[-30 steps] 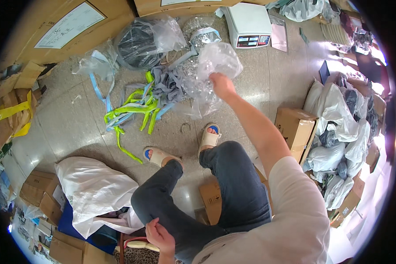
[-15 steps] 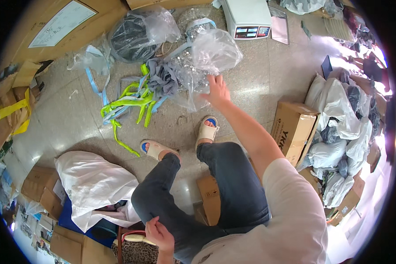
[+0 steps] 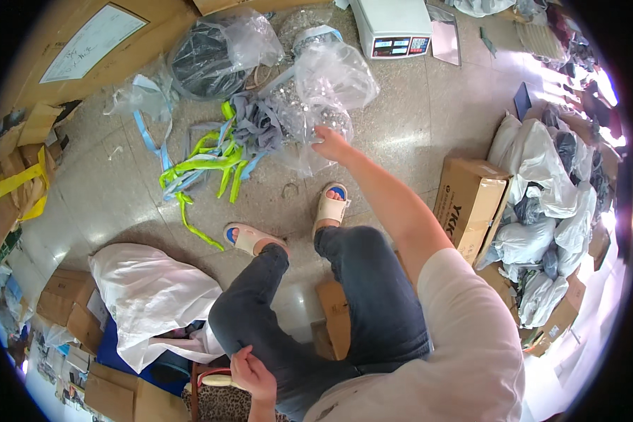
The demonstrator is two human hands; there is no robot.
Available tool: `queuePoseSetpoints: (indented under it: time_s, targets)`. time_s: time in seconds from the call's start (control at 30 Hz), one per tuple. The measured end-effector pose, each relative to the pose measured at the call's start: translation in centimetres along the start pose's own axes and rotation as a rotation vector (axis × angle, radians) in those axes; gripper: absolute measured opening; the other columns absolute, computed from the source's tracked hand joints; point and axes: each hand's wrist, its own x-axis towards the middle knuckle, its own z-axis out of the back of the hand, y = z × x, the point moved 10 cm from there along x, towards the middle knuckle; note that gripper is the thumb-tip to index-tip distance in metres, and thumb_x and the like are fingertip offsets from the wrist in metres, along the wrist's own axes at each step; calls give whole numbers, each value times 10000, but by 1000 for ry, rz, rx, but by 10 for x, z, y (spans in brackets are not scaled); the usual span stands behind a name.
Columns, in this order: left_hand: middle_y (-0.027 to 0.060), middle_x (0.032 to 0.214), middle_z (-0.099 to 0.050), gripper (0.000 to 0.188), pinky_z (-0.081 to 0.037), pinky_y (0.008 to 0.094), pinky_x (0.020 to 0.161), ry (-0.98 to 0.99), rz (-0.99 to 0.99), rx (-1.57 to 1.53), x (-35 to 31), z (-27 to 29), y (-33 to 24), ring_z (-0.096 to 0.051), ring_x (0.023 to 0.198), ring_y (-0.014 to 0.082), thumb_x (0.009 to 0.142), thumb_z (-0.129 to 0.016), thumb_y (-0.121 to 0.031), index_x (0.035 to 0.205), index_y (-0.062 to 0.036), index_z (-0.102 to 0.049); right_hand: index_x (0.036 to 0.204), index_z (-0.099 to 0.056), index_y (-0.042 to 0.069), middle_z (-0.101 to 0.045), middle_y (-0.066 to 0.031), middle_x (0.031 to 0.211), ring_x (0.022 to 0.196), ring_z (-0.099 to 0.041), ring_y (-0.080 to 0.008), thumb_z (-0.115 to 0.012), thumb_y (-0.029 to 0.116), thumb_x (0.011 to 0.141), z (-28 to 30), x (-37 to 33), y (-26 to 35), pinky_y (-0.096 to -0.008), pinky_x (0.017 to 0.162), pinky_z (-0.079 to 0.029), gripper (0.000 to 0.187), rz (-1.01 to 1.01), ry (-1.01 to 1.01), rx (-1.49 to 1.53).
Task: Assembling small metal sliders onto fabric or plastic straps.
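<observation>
My right hand (image 3: pixel 333 146) reaches forward over the floor, its fingers closed on the near edge of a clear plastic bag (image 3: pixel 337 74). Small pale pieces lie in and under the bag's film. Just left of it is a bunched grey cloth (image 3: pixel 255 121), with bright yellow-green strips (image 3: pixel 204 163) and light blue strips (image 3: pixel 163 156) tangled beside it. My left hand (image 3: pixel 254 376) rests low by my left thigh, fingers curled in; whatever they may hold is hidden.
A white digital scale (image 3: pixel 390 28) stands at the far side, near a black round container under plastic (image 3: pixel 207 60). A cardboard box (image 3: pixel 469 204) and piled white bags (image 3: pixel 541 204) are on the right. At left lie a white sack (image 3: pixel 151 295) and a large carton (image 3: pixel 130 53).
My right hand has drawn slightly left and nearer, its spread fingers closing on the clear bag. The bag's film has shifted left. My left hand stays by my thigh.
</observation>
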Motion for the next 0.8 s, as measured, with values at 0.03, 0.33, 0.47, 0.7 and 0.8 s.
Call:
queuePoseSetpoints:
  time_s: [0.03, 0.33, 0.47, 0.7, 0.8]
  targets:
    - [169, 888, -616, 168, -461, 392, 741, 1, 2, 4, 0, 0, 1, -589, 807, 333, 888, -458, -17, 951, 21, -609, 1292, -515, 96, -601, -209, 1153, 1092, -584, -365, -626, 168, 777, 0, 1, 2, -412, 919, -481, 532, 23, -58, -29]
    - [166, 874, -608, 159, -456, 390, 734, -67, 4, 8, 17, 6, 10, -582, 794, 334, 898, -459, -32, 957, 17, -598, 1285, -515, 64, -530, -236, 1252, 1146, -527, -407, -646, 261, 842, 118, 5, 59, -449, 922, -462, 503, 195, -725, -66]
    - [165, 774, -579, 153, -423, 432, 624, -134, -37, 1, 16, 13, 9, -554, 701, 365, 847, -474, 15, 910, 11, -613, 987, -677, 35, -673, -202, 976, 1013, -625, -327, -290, 614, 952, 29, 18, 17, -383, 900, -453, 697, -398, -97, 110]
    - [163, 887, -615, 151, -455, 391, 747, -65, 20, 6, 17, 9, 29, -586, 810, 334, 902, -461, -27, 951, 19, -597, 1057, -665, 49, -666, -208, 1053, 1046, -625, -348, -636, 371, 814, 25, 76, 10, -410, 897, -491, 405, -101, -195, -289]
    - [165, 801, -587, 149, -428, 426, 640, -181, -25, -2, 32, 13, 28, -562, 723, 359, 867, -472, -4, 913, 7, -613, 1109, -645, 51, -655, -208, 1098, 1052, -622, -349, -635, 376, 811, 35, 76, 4, -418, 900, -497, 441, -145, -303, -262]
